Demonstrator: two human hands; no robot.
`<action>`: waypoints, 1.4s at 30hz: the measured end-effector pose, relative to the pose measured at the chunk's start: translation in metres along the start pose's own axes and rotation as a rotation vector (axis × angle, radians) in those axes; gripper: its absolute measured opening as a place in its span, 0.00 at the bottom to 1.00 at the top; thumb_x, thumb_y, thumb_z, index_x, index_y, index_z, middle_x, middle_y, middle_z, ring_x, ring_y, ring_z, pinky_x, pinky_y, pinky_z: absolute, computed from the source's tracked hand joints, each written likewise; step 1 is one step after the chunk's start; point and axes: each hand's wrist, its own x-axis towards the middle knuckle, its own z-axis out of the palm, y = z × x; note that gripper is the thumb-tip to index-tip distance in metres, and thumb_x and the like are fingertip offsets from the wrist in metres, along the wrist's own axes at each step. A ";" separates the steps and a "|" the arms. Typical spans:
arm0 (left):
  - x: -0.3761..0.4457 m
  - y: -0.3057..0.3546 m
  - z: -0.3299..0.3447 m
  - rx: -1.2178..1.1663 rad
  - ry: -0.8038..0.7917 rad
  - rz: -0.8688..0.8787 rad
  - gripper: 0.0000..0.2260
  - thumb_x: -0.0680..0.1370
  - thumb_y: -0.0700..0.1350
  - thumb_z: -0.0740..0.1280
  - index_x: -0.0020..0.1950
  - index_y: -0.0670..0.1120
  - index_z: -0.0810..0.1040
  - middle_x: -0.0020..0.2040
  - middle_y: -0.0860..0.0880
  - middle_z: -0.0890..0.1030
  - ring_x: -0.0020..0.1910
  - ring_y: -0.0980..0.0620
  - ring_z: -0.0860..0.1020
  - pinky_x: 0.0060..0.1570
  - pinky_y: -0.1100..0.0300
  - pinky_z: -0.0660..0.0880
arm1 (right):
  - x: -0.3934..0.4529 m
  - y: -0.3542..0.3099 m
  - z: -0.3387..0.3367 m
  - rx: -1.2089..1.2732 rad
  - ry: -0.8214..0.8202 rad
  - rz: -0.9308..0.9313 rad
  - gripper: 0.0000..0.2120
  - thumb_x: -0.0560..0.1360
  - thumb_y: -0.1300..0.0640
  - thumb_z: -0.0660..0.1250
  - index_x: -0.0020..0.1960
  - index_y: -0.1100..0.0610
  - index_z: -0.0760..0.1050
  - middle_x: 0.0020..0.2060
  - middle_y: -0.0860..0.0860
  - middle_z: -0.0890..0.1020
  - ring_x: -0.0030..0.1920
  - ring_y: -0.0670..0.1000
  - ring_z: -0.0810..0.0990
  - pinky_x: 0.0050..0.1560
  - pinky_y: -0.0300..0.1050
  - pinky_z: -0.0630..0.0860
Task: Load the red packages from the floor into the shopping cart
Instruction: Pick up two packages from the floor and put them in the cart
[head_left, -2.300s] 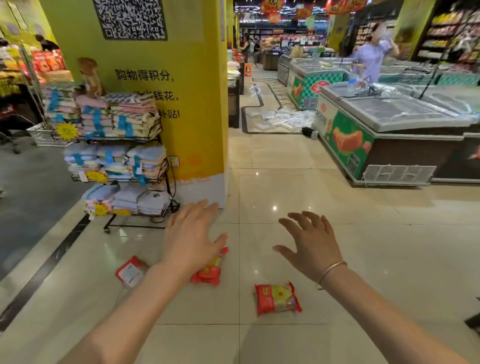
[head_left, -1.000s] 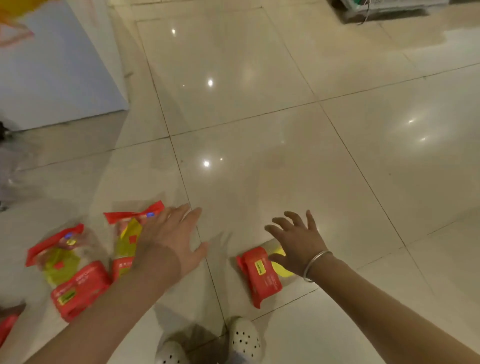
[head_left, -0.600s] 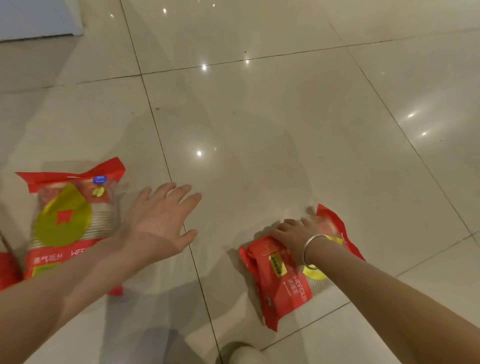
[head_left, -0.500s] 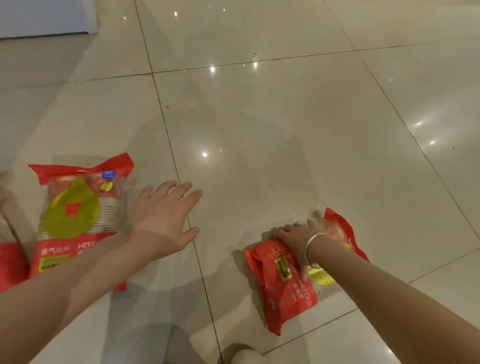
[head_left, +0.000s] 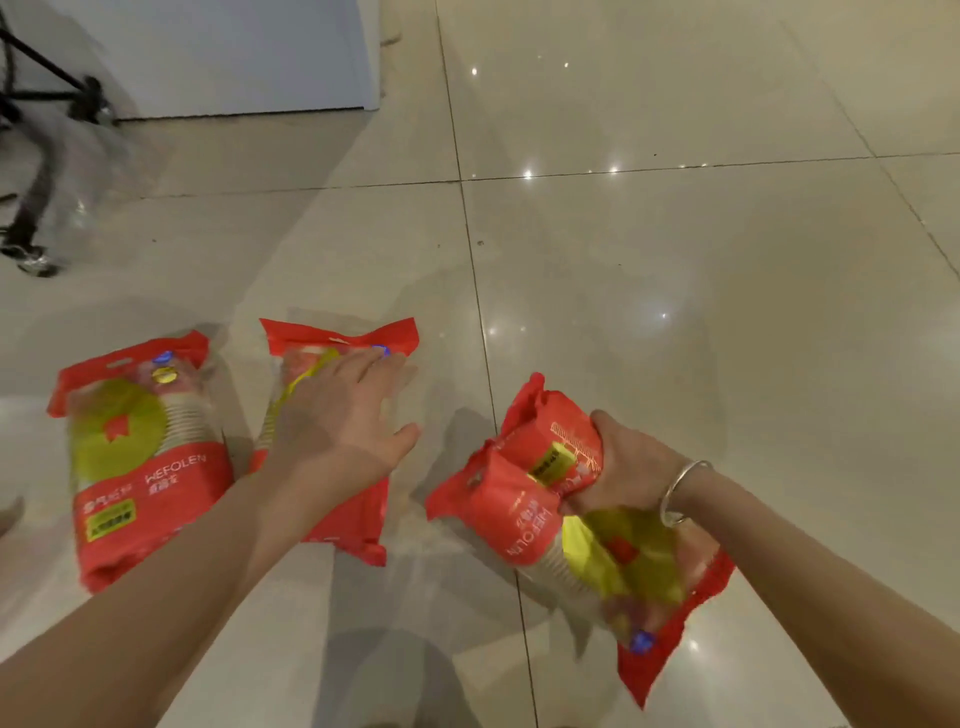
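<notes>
Head view, floor: glossy beige tiles (head_left: 675, 312) with dark grout lines and ceiling-light glints.
Head view, right hand: right hand (head_left: 626, 467) curled tight round one end of the right package (head_left: 587, 535); thumb on top, fingers wrapped under the crumpled red end.
Right wrist: silver bangle (head_left: 678, 491) sits just behind the hand.
Right package: red wrapper with a yellow-green panel and a clear window showing stacked paper cups; tilted, gripped end raised, far end pointing toward the lower right. Cannot tell if the low end touches the tile.
Head view, left hand: left hand (head_left: 345, 410) spread, fingers straight, palm down over the middle package (head_left: 337, 441); grips nothing. Contact looks likely but motion blur leaves it uncertain.
Middle package: flat on the floor, red sealed edge away from the person, mostly hidden under hand and forearm.
Left package: left package (head_left: 140, 457) lies flat just beside the middle one, untouched; yellow-green circle, white lettering "WEFOLEN", yellow label near the bottom.
Upper left: base of a pale pillar (head_left: 234, 57); beside it a black metal frame (head_left: 47, 88) with a caster, blurred.
Shopping cart: cannot tell whether that frame belongs to it.
</notes>
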 end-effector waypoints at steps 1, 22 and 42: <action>-0.002 -0.013 -0.002 -0.051 0.037 -0.045 0.36 0.68 0.63 0.59 0.71 0.46 0.71 0.71 0.45 0.73 0.70 0.44 0.70 0.70 0.48 0.65 | 0.008 -0.015 0.002 0.139 0.053 -0.006 0.36 0.59 0.48 0.83 0.57 0.53 0.65 0.48 0.49 0.78 0.49 0.52 0.80 0.52 0.50 0.77; 0.013 -0.122 0.075 -0.877 -0.116 -0.772 0.26 0.67 0.44 0.80 0.59 0.45 0.70 0.54 0.52 0.72 0.53 0.55 0.72 0.54 0.61 0.69 | 0.100 -0.104 0.067 0.979 0.226 0.152 0.48 0.46 0.44 0.82 0.62 0.58 0.74 0.51 0.55 0.85 0.47 0.55 0.86 0.49 0.55 0.83; -0.030 0.002 -0.126 -1.236 -0.260 -0.653 0.42 0.50 0.51 0.82 0.63 0.47 0.76 0.51 0.46 0.85 0.45 0.45 0.85 0.44 0.49 0.81 | -0.118 -0.136 -0.095 1.028 0.351 0.173 0.49 0.48 0.42 0.82 0.65 0.56 0.71 0.54 0.53 0.84 0.51 0.53 0.85 0.54 0.56 0.81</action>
